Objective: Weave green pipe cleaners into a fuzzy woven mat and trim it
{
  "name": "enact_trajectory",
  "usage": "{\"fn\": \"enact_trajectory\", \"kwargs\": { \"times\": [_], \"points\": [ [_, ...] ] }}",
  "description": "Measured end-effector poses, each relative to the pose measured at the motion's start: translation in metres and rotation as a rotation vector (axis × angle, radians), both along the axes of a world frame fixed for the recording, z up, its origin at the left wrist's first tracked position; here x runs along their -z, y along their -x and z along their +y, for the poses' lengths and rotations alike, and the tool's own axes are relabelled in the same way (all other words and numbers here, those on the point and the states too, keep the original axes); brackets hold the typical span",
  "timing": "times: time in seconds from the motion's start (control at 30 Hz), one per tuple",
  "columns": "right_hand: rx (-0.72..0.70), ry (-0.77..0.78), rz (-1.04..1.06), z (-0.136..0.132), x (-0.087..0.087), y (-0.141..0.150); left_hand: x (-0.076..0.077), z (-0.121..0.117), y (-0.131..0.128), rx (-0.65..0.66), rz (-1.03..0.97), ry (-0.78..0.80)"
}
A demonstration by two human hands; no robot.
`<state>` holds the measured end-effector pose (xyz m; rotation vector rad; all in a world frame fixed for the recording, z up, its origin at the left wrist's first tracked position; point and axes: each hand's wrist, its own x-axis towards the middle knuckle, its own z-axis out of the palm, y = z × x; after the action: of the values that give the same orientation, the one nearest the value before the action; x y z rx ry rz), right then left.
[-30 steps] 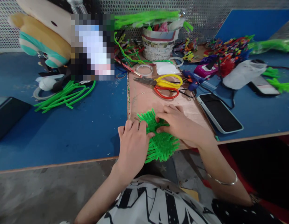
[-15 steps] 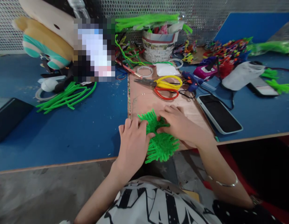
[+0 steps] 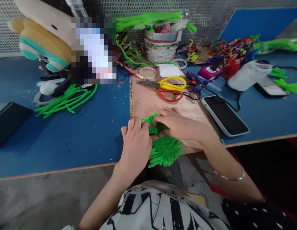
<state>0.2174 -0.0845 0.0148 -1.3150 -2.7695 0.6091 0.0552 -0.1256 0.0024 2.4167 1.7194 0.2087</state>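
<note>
A bright green piece made of pipe cleaners [image 3: 167,149], with short ends sticking out around it like a fringe, lies at the table's front edge and partly overhangs it. My left hand [image 3: 136,140] grips its left side, thumb on top and fingers curled. From the right, my right hand [image 3: 178,125] pinches the upper part, its thumb and bent fingers pressed into the green pile. Both hands cover some of the piece, so the exact spot under the fingertips is hidden. Beyond them lie scissors [image 3: 162,88] with one yellow and one red handle.
On the left are loose green pipe cleaners [image 3: 66,100] and a dark flat case [image 3: 12,119]. To the right lies a phone [image 3: 225,115]. Farther back are a woven basket [image 3: 162,48], a tape roll [image 3: 147,73], a glue gun [image 3: 196,82] and a plush toy [image 3: 42,41].
My right hand has shifted left across the green piece, closer to my left hand. My left hand stays at the left side. The view has moved slightly.
</note>
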Motion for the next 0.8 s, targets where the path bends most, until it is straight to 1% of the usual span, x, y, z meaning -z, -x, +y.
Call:
{"fn": "enact_trajectory", "kwargs": {
  "times": [0.2, 0.47, 0.63, 0.8],
  "points": [
    [0.009, 0.057, 0.032, 0.0010, 0.0001, -0.0005, 0.0009, -0.0048, -0.0007, -0.030, -0.009, -0.026],
    [-0.009, 0.070, -0.003, 0.0040, -0.0003, 0.0018, 0.0049, -0.0008, 0.0023, -0.006, -0.027, -0.024],
    [-0.051, 0.042, 0.027, 0.0073, 0.0043, 0.0004, 0.0063, 0.0020, 0.0033, -0.006, -0.039, -0.003],
    [-0.049, 0.051, 0.024, 0.0072, 0.0029, 0.0005, 0.0059, 0.0018, 0.0033, 0.000, -0.067, 0.000]
  ]
}}
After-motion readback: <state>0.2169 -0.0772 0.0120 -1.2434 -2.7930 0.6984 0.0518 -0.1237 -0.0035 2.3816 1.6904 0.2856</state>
